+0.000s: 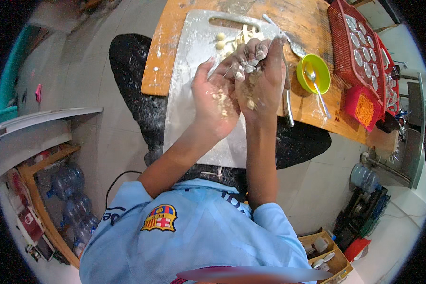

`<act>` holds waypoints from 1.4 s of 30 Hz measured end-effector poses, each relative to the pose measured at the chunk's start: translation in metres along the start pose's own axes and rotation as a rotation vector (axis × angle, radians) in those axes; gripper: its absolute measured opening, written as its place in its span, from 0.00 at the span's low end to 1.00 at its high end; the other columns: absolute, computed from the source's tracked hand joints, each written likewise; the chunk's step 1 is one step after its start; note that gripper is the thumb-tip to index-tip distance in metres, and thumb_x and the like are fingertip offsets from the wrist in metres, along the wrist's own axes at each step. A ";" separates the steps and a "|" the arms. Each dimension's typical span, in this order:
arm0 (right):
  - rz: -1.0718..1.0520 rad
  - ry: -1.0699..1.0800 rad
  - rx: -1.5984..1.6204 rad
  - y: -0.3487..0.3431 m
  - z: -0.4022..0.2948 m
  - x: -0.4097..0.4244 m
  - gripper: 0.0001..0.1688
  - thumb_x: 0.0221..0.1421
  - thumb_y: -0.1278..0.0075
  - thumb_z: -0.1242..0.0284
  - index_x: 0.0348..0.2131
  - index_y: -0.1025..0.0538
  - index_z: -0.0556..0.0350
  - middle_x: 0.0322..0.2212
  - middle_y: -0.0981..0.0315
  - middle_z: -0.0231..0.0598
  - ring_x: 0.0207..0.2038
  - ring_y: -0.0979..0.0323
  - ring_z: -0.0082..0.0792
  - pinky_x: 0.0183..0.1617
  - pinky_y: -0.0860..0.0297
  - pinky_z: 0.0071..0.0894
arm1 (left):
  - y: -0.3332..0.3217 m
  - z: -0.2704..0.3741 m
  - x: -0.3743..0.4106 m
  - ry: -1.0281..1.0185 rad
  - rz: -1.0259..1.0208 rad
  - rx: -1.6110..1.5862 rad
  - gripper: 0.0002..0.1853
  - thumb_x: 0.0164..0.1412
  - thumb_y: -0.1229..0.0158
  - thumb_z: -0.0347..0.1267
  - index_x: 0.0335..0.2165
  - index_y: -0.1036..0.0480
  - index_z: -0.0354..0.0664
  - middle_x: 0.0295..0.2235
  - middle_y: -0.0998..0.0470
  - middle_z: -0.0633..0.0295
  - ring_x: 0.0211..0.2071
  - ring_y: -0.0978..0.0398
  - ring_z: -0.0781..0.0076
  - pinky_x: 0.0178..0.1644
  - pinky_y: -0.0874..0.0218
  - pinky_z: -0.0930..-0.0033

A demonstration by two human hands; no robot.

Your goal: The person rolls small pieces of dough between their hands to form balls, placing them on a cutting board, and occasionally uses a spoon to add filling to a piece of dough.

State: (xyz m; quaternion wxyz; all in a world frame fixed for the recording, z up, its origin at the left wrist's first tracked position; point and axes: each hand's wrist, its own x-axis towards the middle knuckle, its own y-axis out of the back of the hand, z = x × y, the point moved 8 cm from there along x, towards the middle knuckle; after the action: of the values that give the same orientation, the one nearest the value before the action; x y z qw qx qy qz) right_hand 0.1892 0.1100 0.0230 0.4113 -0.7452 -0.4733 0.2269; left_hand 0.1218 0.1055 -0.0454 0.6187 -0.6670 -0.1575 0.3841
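My left hand [216,94] and my right hand [261,80] are together above a white cutting board [195,42], palms up and touching. Pale dough crumbs cling to both palms, and white flour coats the fingertips. Some fingers curl inward and overlap, so the space between them is partly hidden. I see no larger item in either hand. Just beyond the fingers, two small dough balls [220,41] lie on the floured board beside a heap of pale dough strips [247,33]. A metal-handled knife [288,106] rests right of my right hand, partly hidden by it.
On the wooden table [163,60], a green bowl [326,80] holds yellow liquid and a spoon [316,87]. Another spoon [298,49] lies behind it. At right stand a red plastic basket [340,39] with clear cups and a pink container [351,97] of orange shreds.
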 end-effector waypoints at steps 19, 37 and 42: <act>-0.440 0.549 -1.346 -0.060 0.029 -0.092 0.50 0.65 0.92 0.40 0.65 0.37 0.53 0.65 0.42 0.47 0.71 0.59 0.56 0.73 0.76 0.56 | -0.013 0.014 -0.035 -0.254 -0.474 0.638 0.48 0.66 0.63 0.61 0.69 0.62 0.38 0.71 0.59 0.50 0.69 0.53 0.50 0.72 0.62 0.48; -0.240 0.324 -1.320 -0.044 0.049 -0.044 0.43 0.69 0.85 0.48 0.68 0.54 0.61 0.69 0.63 0.54 0.72 0.68 0.57 0.73 0.69 0.55 | 0.009 0.027 -0.054 -0.412 -0.222 0.591 0.34 0.74 0.69 0.53 0.65 0.46 0.39 0.64 0.39 0.53 0.65 0.40 0.59 0.70 0.53 0.57; -0.229 0.283 -1.239 -0.031 0.059 -0.045 0.46 0.68 0.89 0.44 0.69 0.59 0.58 0.70 0.69 0.51 0.72 0.73 0.54 0.73 0.72 0.52 | 0.003 0.038 -0.026 -0.330 -0.397 0.539 0.36 0.74 0.69 0.51 0.68 0.56 0.40 0.69 0.50 0.53 0.69 0.51 0.58 0.72 0.61 0.58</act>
State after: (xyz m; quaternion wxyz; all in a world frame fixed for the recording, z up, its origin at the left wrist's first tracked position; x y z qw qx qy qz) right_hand 0.1098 0.1006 0.0136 -0.0151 -0.8120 -0.5344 -0.2343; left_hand 0.0767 0.1138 -0.0374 0.8007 -0.3659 -0.2748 0.3867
